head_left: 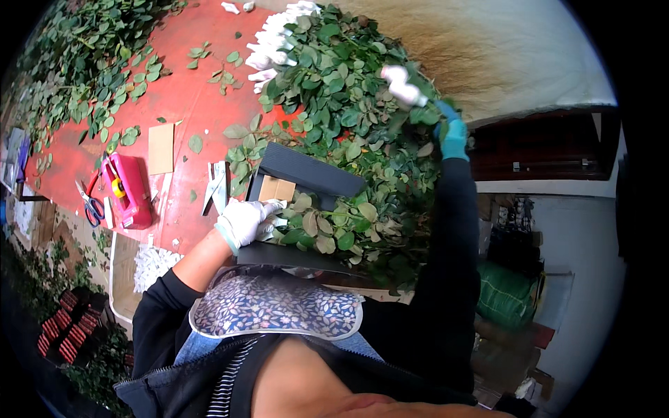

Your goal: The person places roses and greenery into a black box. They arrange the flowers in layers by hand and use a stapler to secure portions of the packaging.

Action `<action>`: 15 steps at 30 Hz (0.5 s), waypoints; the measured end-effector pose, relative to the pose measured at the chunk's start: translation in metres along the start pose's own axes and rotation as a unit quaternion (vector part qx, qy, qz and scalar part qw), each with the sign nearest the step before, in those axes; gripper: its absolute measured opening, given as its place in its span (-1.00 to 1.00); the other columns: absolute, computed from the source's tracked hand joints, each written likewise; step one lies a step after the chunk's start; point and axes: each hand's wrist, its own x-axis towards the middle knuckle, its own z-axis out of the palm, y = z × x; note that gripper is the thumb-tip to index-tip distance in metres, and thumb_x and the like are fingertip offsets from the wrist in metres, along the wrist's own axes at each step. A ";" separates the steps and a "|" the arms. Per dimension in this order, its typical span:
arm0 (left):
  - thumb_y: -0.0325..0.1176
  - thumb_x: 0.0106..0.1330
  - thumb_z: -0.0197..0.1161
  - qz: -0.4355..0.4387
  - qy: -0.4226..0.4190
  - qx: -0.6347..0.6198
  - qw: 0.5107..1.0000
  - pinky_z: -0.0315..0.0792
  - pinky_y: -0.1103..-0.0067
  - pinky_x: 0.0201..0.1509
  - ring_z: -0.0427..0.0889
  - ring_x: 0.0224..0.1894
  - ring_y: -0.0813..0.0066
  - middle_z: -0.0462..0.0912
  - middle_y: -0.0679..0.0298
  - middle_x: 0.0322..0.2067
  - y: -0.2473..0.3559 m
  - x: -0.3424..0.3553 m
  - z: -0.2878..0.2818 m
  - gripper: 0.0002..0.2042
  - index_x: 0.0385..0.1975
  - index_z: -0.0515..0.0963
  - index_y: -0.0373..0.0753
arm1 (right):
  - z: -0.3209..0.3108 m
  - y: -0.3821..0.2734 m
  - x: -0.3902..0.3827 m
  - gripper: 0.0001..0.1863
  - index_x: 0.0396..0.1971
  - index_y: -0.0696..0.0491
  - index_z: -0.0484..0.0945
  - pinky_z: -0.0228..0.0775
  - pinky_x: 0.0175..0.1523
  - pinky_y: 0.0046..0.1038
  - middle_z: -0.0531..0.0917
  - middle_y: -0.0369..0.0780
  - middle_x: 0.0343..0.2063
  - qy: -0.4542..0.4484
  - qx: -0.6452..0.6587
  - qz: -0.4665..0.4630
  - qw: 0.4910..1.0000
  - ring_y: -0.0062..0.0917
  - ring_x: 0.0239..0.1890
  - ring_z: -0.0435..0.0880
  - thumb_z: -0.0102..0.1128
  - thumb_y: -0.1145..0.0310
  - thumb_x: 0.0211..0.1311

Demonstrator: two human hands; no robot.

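Observation:
My left hand (244, 221), in a white glove, is closed at the left end of a black box (306, 168). Its fingers curl round the head end of leafy roses (327, 226) that lie in the box; the buds are hidden by the hand. A folded piece of brown cardboard (277, 188) sits in the box beside my fingers. Far to the right, my right hand (451, 131), in a teal glove, grips roses with white-sleeved buds (404, 87), blurred by motion. They are above a big pile of leafy roses (341, 76), whose white-sleeved heads (272, 45) point left.
On the red table (209, 111) lie a pink holder (127, 191) with a yellow tape, scissors (90, 200), a cardboard piece (161, 148) and a white clip-like tool (216, 188). More foliage (90, 63) covers the far left. A bin of white sleeves (152, 267) stands below the table edge.

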 end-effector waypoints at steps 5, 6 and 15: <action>-0.33 0.29 0.17 0.010 0.010 -0.011 1.000 0.41 0.33 -0.36 0.68 -0.34 0.20 0.68 0.18 -0.32 0.000 -0.001 -0.002 -0.54 0.23 0.42 0.03 | -0.022 0.011 -0.011 -0.60 0.10 0.10 0.57 0.34 0.23 -0.38 0.62 -0.16 0.09 -0.004 -0.578 -0.246 0.778 -0.34 0.13 0.56 0.09 0.28 0.32; -0.32 0.29 0.16 0.002 0.020 -0.015 1.000 0.41 0.30 -0.36 0.68 -0.36 0.18 0.66 0.14 -0.34 -0.006 -0.006 -0.005 -0.54 0.23 0.42 0.02 | -0.004 0.007 -0.054 -0.65 0.04 0.16 0.60 0.33 0.24 -0.42 0.67 -0.19 0.01 -0.090 -0.565 -0.439 0.692 -0.42 0.09 0.58 0.02 0.38 0.34; -0.27 0.20 0.26 0.027 0.142 -0.072 0.987 0.46 0.30 -0.34 0.66 -0.34 0.15 0.62 0.18 -0.36 -0.030 -0.002 0.043 -0.74 -0.10 0.62 0.13 | 0.084 0.059 -0.298 -0.67 -0.03 -0.03 0.48 0.35 -0.35 -0.16 0.52 -0.18 -0.41 -0.395 -0.685 -0.395 0.469 -0.21 -0.36 0.58 0.06 0.41 0.17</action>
